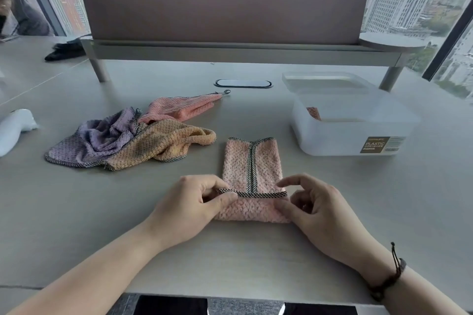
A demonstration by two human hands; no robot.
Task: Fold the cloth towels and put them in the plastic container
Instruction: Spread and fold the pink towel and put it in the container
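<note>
Pink waffle-textured towel (252, 166) with black-and-white checked trim, purple towel (94, 140), orange towel (158, 143), translucent white container (350, 133)

left grip (194, 202) pinching, right grip (311, 203) fingers curled

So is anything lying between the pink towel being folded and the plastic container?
Nothing visible: bare table separates the pink towel from the open plastic container; the unfolded towels lie off to the left.
</note>
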